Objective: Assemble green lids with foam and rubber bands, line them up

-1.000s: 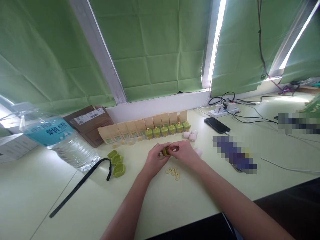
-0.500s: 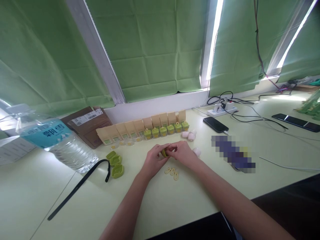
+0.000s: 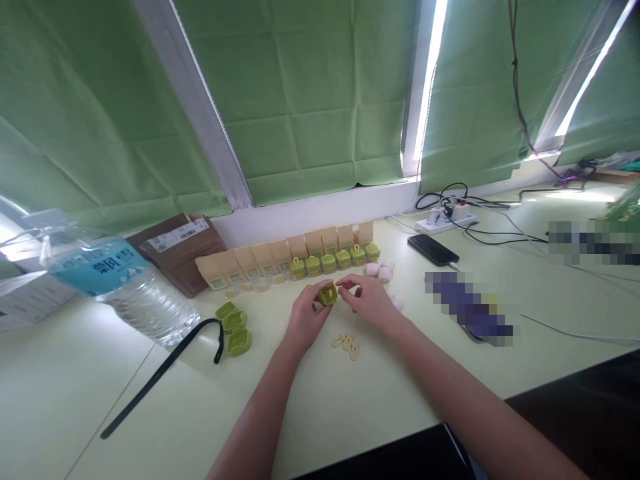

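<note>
My left hand [image 3: 309, 313] grips a small green square cap [image 3: 329, 294] between thumb and fingers, its hollow side facing me. Just right of the cap is my right hand [image 3: 367, 300], its thumb and index finger curved with a gap between them and nothing visible there. Three pale yellow loops [image 3: 347, 344] lie on the table below the hands. To the left sit three more green caps [image 3: 239, 341], hollow sides showing on some. Behind the hands stands a row of small clear containers with green lids [image 3: 328, 262], several with yellow loops on top.
Brown paper packets [image 3: 263, 257] line the back, near a cardboard box [image 3: 183, 257]. A large water bottle [image 3: 145, 307] and a black strap [image 3: 165, 367] are at left. Pinkish-white pieces [image 3: 385, 273], a phone [image 3: 433, 249] and a power strip [image 3: 447, 223] with cables are at right.
My right hand has drawn slightly away from the green cap. My left hand has turned the cap so its hollow side faces me.
</note>
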Demonstrator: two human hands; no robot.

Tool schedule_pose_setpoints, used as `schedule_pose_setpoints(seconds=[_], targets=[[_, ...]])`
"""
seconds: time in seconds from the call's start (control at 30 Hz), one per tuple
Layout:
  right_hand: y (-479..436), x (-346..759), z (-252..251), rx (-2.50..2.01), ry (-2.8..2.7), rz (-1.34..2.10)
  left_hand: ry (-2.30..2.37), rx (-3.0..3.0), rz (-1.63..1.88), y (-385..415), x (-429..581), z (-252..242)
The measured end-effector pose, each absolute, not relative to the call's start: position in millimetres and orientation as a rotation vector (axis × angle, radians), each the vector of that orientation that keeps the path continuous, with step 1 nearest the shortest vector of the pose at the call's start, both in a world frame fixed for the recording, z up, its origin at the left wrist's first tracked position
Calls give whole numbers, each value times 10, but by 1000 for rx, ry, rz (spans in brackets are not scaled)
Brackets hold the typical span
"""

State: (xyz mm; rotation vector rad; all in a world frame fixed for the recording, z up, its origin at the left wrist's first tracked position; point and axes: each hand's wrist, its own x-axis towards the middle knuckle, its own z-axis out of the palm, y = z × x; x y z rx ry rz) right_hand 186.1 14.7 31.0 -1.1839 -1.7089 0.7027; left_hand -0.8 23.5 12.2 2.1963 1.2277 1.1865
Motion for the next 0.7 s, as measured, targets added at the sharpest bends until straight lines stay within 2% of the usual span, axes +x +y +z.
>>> schedule_pose_setpoints(seconds=[0.33,0.7], targets=[[138,1845,254,-1208,-1798,815,1140,2233,1128,191,-5,155],[116,1849,296,-1244,-1805,719,1135,2181,1084,218,-5,133]])
